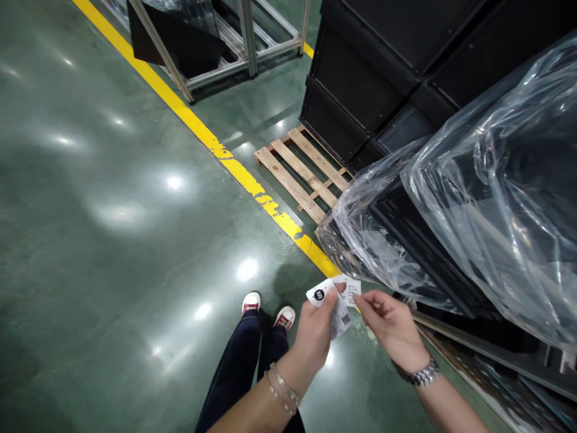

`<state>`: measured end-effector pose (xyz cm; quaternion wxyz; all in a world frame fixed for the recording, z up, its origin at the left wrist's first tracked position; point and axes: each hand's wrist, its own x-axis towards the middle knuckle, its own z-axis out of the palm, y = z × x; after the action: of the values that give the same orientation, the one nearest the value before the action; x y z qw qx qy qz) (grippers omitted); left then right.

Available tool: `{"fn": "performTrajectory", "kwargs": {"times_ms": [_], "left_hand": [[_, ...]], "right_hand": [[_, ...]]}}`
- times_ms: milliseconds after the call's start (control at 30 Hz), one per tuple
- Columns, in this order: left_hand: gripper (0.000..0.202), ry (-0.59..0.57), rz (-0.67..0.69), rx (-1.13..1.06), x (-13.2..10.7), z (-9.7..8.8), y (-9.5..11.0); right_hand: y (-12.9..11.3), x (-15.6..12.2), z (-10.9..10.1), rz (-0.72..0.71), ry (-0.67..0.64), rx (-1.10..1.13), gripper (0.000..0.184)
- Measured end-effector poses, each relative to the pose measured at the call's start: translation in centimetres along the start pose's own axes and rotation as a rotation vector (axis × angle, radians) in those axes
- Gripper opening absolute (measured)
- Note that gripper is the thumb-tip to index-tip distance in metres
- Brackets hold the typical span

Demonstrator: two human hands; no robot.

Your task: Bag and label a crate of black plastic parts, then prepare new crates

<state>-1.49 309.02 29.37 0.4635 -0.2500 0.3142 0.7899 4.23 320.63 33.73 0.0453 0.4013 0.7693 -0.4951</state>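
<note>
My left hand (315,328), with beaded bracelets at its wrist, is closed on several white paper labels (340,325). A black round mark and printed code show on them. My right hand (394,328), wearing a metal watch, pinches the edge of a small white paper slip (353,290) with dark characters. This slip overlaps the labels, and I cannot tell whether it is joined to them. Both hands are held close together above the green floor, beside the plastic-wrapped black crates (424,240).
A wooden pallet (300,174) lies under stacked black crates (360,72). Farther off, a metal frame rack (250,42) stands by the yellow floor line (180,111). Large clear plastic sheeting (491,180) drapes the stack at right. My shoes (283,317) are on the floor left of the line.
</note>
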Motion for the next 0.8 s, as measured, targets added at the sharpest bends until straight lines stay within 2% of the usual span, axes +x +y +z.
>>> {"fn": "performTrajectory", "kwargs": {"times_ms": [200, 467, 800], "left_hand": [[0.041, -0.005, -0.018, -0.068, 0.2, 0.6, -0.1], [0.041, 0.007, 0.030, -0.040, 0.5, 0.9, -0.7], [0.041, 0.042, -0.035, 0.000, 1.8, 0.7, -0.8]], "right_hand": [[1.1, 0.7, 0.6, -0.052, 0.019, -0.043, 0.034], [1.7, 1.2, -0.1, -0.073, 0.082, -0.195, 0.034], [1.1, 1.2, -1.3, -0.129, 0.071, -0.097, 0.029]]}}
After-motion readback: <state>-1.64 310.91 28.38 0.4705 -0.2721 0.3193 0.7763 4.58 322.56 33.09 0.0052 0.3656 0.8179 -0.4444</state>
